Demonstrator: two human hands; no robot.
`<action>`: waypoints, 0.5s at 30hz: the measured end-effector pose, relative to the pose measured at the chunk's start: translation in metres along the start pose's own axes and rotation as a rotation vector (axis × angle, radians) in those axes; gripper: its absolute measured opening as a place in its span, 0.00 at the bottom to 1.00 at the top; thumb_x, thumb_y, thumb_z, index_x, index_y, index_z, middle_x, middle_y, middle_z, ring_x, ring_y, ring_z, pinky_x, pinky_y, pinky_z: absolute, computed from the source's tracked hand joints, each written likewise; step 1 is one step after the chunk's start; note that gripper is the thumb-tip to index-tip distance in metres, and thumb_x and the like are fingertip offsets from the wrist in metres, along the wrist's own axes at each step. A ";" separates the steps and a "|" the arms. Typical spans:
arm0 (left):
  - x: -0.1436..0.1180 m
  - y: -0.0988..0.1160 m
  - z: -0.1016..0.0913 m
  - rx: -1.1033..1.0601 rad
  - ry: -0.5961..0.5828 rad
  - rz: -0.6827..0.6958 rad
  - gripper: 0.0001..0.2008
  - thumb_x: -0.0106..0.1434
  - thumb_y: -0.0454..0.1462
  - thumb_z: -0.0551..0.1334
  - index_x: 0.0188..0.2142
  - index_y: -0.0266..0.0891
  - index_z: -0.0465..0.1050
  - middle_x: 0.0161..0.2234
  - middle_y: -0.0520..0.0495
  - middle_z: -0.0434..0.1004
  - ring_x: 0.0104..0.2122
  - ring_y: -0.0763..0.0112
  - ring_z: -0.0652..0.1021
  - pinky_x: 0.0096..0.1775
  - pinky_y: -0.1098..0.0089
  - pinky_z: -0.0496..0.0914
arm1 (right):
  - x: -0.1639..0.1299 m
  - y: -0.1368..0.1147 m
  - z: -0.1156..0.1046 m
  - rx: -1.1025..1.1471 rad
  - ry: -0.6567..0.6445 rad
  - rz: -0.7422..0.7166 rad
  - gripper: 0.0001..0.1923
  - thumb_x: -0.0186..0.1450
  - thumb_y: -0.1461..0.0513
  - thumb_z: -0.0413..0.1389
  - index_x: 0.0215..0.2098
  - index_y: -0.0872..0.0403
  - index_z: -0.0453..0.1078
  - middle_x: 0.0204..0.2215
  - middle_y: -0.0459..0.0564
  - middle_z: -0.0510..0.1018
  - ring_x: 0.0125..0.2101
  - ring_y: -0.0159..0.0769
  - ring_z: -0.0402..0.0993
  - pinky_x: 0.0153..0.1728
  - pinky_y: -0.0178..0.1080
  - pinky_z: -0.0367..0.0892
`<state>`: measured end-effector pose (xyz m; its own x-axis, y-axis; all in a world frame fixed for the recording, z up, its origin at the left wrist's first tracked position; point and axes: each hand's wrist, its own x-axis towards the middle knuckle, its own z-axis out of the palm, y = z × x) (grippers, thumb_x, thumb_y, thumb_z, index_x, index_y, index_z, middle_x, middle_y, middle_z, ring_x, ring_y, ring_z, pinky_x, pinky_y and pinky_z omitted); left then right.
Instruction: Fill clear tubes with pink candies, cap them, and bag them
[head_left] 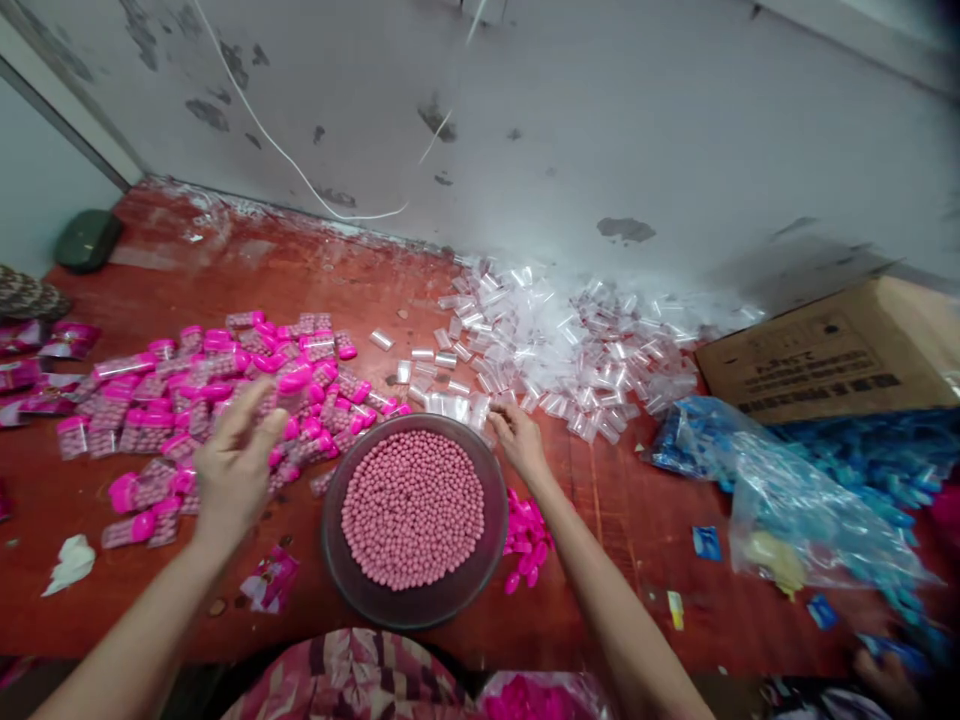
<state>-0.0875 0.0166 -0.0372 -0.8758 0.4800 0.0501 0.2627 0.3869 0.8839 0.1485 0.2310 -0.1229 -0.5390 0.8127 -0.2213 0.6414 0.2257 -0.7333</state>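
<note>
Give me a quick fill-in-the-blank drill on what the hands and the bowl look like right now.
1. The round dark bowl holds small pink ____.
2. The right hand reaches to the pile of clear plastic ____ at the bowl's far rim.
3. The left hand hovers, fingers spread, over the heap of filled tubes with ____ caps.
4. A brown ____ box sits at the far right.

Missing words: balls; tubes; pink; cardboard

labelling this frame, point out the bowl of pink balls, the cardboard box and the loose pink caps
bowl of pink balls (352,590) head view, bare lower-left rim
cardboard box (825,350) head view, top face
loose pink caps (526,535) head view, middle of pile
</note>
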 end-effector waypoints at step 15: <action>0.087 -0.073 0.196 0.521 -0.870 0.125 0.34 0.47 0.27 0.63 0.54 0.44 0.58 0.60 0.38 0.47 0.52 0.47 0.62 0.49 0.52 0.59 | 0.072 0.041 0.047 -0.774 -0.468 -0.800 0.25 0.62 0.56 0.50 0.56 0.40 0.52 0.60 0.49 0.47 0.58 0.49 0.39 0.53 0.61 0.32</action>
<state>-0.1040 0.1844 -0.1884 -0.2869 0.8653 -0.4110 0.6574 0.4899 0.5726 0.1101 0.2735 -0.1988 -0.9759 0.0592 -0.2099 0.1071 0.9685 -0.2250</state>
